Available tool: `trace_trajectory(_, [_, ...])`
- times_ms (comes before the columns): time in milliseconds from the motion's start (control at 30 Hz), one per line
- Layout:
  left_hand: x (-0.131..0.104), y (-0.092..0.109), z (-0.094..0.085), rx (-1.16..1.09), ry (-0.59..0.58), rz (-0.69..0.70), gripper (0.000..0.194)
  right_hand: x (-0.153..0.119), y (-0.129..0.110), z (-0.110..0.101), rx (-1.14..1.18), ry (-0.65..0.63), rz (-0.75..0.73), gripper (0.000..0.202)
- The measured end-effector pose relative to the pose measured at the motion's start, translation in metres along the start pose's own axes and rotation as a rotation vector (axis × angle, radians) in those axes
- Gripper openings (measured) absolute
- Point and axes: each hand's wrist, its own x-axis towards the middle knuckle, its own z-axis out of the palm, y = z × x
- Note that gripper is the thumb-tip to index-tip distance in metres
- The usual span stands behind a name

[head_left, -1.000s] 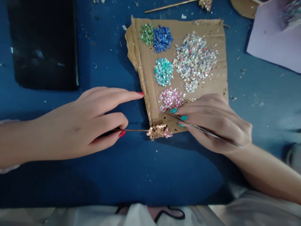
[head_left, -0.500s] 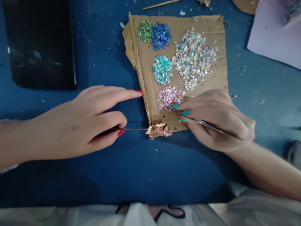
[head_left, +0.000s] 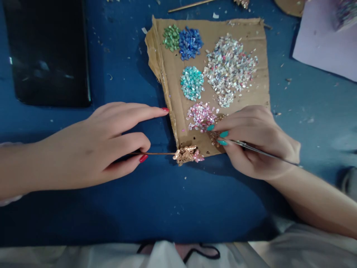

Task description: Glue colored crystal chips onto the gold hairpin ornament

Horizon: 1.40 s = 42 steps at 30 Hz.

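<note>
My left hand [head_left: 108,147] pinches the thin stem of a copper-coloured hairpin [head_left: 160,153] between thumb and fingers, its index finger stretched to the cardboard's left edge. The pin's ornament [head_left: 186,153], with a pink flower at its right end, rests on the cardboard's lower edge. My right hand [head_left: 255,139] is closed around metal tweezers [head_left: 259,150]. Their tips point at the pink chips [head_left: 200,116]; whether they grip a chip cannot be made out. Gold-coloured pieces [head_left: 214,139] lie partly hidden under my right fingers.
The cardboard [head_left: 170,74] also bears green [head_left: 171,38], blue [head_left: 190,42], turquoise [head_left: 192,83] and mixed pale chips [head_left: 230,67]. A black tray-like object [head_left: 47,52] lies at upper left, a lilac sheet [head_left: 323,44] at upper right, and a thin stick [head_left: 191,6] beyond the cardboard.
My right fingers and the tweezers have shifted slightly right, away from the pink chips, showing more of the gold-coloured pieces. My left hand and the hairpin have stayed in place.
</note>
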Motion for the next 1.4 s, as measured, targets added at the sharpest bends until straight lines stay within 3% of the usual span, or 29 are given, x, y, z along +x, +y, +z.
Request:
trace_trajectory(433, [-0.002, 0.000, -0.002, -0.002, -0.001, 0.003, 0.027, -0.002, 0.001, 0.001, 0.013, -0.004, -0.010, 0.020])
trace_trajectory(633, [0.000, 0.000, 0.000, -0.004, -0.005, 0.005, 0.028, -0.004, 0.000, 0.005, -0.008, 0.025, 0.050, 0.020])
trace_trajectory(1000, [-0.002, 0.001, 0.000, 0.000, -0.015, -0.016, 0.029, -0.002, -0.002, -0.003, -0.009, -0.065, 0.036, 0.024])
trace_trajectory(1267, [-0.004, 0.000, 0.000, -0.008, -0.008, -0.019, 0.031, -0.005, 0.000, 0.007, -0.017, 0.100, 0.087, 0.023])
trace_trajectory(1400, [-0.004, 0.000, 0.000, -0.015, 0.001, -0.023, 0.025, -0.005, -0.001, 0.008, -0.028, 0.105, 0.097, 0.025])
